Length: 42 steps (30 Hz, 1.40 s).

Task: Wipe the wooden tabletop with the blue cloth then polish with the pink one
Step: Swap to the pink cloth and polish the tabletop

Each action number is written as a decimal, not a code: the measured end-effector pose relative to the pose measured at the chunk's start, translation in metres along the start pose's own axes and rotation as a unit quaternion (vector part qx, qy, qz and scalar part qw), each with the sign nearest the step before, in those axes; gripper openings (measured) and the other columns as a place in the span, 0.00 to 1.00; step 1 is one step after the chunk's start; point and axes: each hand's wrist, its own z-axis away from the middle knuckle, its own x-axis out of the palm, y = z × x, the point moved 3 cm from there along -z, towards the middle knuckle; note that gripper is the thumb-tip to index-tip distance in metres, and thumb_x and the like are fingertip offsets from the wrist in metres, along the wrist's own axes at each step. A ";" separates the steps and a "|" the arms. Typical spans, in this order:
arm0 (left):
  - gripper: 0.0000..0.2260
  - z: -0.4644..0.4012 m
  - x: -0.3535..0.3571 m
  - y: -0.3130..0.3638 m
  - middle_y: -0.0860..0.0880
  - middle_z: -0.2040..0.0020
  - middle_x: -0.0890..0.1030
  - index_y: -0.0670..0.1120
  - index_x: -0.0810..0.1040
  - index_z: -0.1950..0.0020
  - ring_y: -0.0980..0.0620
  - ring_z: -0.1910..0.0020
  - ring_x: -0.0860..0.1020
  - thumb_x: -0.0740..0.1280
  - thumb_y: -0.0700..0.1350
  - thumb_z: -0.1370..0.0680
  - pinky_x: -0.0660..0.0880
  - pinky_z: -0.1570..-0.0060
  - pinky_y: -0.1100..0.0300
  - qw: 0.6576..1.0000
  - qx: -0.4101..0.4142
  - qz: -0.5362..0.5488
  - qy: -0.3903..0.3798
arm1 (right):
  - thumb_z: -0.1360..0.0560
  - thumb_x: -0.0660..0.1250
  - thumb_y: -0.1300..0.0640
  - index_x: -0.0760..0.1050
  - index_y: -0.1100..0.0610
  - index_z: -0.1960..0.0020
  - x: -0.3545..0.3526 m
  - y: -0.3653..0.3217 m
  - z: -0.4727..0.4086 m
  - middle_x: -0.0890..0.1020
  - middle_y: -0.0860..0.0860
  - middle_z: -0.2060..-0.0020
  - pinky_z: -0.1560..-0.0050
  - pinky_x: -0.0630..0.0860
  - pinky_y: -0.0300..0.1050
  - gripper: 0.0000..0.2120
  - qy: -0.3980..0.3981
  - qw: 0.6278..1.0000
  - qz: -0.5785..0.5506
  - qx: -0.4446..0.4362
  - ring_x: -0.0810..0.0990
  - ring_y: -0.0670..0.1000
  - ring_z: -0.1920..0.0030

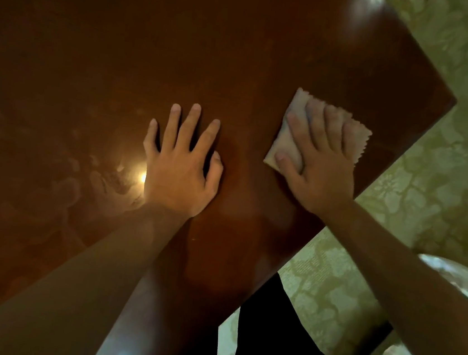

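Under the right hand (319, 169), the pink cloth (289, 142) lies mostly hidden

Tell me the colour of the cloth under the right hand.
Pale pink cloth, seen in the head view.

Pink cloth (292, 143) middle hidden under right hand (319, 169); tabletop (94, 59) cut off at 9 and 12 o'clock edges.

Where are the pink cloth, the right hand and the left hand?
pink cloth (289, 142): head view, bare left part beside the fingers.
right hand (319, 169): head view, back of the hand, flat on the cloth.
left hand (179, 171): head view, back of the hand, flat on the tabletop (125, 48).
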 end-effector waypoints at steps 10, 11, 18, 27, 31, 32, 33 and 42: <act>0.22 -0.001 -0.003 0.001 0.44 0.22 0.66 0.50 0.71 0.24 0.41 0.21 0.59 0.58 0.53 0.18 0.51 0.24 0.38 1.000 -0.010 -0.002 -0.011 | 0.21 0.52 0.34 0.60 0.50 0.18 -0.002 0.007 -0.031 0.60 0.56 0.19 0.21 0.50 0.66 0.35 -0.026 0.998 0.001 -0.049 0.54 0.62 0.18; 0.22 -0.001 -0.004 0.002 0.44 0.22 0.66 0.50 0.71 0.24 0.41 0.21 0.59 0.58 0.53 0.18 0.52 0.24 0.39 1.000 -0.012 0.000 -0.012 | 0.21 0.51 0.34 0.58 0.50 0.18 -0.008 0.021 -0.047 0.59 0.57 0.18 0.21 0.49 0.65 0.36 -0.033 0.999 0.005 -0.023 0.53 0.62 0.18; 0.21 -0.004 -0.006 0.005 0.43 0.25 0.70 0.49 0.74 0.27 0.40 0.23 0.64 0.59 0.53 0.19 0.54 0.26 0.39 1.000 -0.024 -0.004 0.002 | 0.20 0.50 0.32 0.56 0.49 0.17 0.002 -0.011 -0.061 0.58 0.59 0.18 0.21 0.51 0.67 0.36 -0.043 0.995 0.061 -0.066 0.54 0.65 0.19; 0.22 -0.006 -0.008 0.006 0.42 0.25 0.70 0.48 0.75 0.27 0.40 0.23 0.64 0.59 0.53 0.19 0.55 0.27 0.39 1.000 -0.027 -0.012 -0.008 | 0.20 0.52 0.32 0.60 0.47 0.19 0.004 -0.020 -0.062 0.59 0.56 0.18 0.21 0.51 0.66 0.34 -0.041 0.987 0.043 -0.148 0.54 0.62 0.18; 0.22 -0.011 -0.013 0.008 0.42 0.26 0.71 0.47 0.75 0.28 0.41 0.23 0.64 0.61 0.52 0.20 0.53 0.26 0.38 0.999 -0.044 0.006 -0.012 | 0.20 0.48 0.33 0.55 0.48 0.17 -0.006 0.014 -0.107 0.57 0.58 0.18 0.20 0.49 0.65 0.35 -0.044 0.993 0.068 -0.086 0.53 0.63 0.18; 0.22 -0.014 -0.014 0.009 0.42 0.25 0.70 0.47 0.74 0.27 0.41 0.23 0.64 0.61 0.51 0.20 0.52 0.26 0.38 0.999 -0.048 0.007 -0.015 | 0.20 0.48 0.34 0.55 0.49 0.17 -0.008 0.019 -0.115 0.57 0.59 0.18 0.20 0.49 0.65 0.35 -0.046 0.994 0.068 -0.075 0.53 0.64 0.19; 0.22 -0.017 -0.014 0.008 0.42 0.25 0.70 0.47 0.74 0.27 0.41 0.23 0.63 0.62 0.51 0.20 0.52 0.26 0.37 0.998 -0.053 0.007 -0.018 | 0.20 0.48 0.34 0.55 0.49 0.17 -0.008 0.020 -0.120 0.57 0.59 0.18 0.21 0.49 0.66 0.35 -0.046 0.995 0.066 -0.064 0.53 0.64 0.19; 0.24 -0.074 -0.011 -0.013 0.45 0.19 0.60 0.51 0.64 0.21 0.42 0.19 0.52 0.56 0.54 0.18 0.46 0.25 0.36 0.990 -0.135 -0.013 -0.035 | 0.19 0.55 0.34 0.63 0.47 0.20 0.010 -0.042 -0.075 0.62 0.54 0.19 0.20 0.51 0.64 0.31 -0.001 0.983 0.015 -0.184 0.55 0.60 0.18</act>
